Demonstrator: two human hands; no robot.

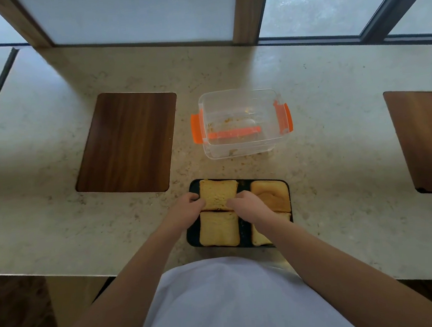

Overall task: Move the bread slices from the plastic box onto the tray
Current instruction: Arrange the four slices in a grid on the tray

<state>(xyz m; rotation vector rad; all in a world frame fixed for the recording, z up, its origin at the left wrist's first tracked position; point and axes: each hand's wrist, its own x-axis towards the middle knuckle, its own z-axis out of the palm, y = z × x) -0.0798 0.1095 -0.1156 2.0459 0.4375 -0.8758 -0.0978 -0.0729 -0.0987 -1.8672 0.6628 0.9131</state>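
Note:
A black tray (193,234) lies near the counter's front edge with several golden bread slices on it. My left hand (187,209) and my right hand (245,204) both grip the far-left slice (217,193) by its near corners, over the tray's far left quarter. Another slice (218,229) lies in front of it, one (272,193) at the far right, and one (259,238) at the near right, partly hidden by my right forearm. The clear plastic box (242,145) with orange clips stands just beyond the tray and holds only crumbs.
A dark wooden board (128,142) lies left of the box, and a second one (429,140) at the right edge. The beige stone counter (343,177) ends at a window wall behind. Its front edge is close to my body.

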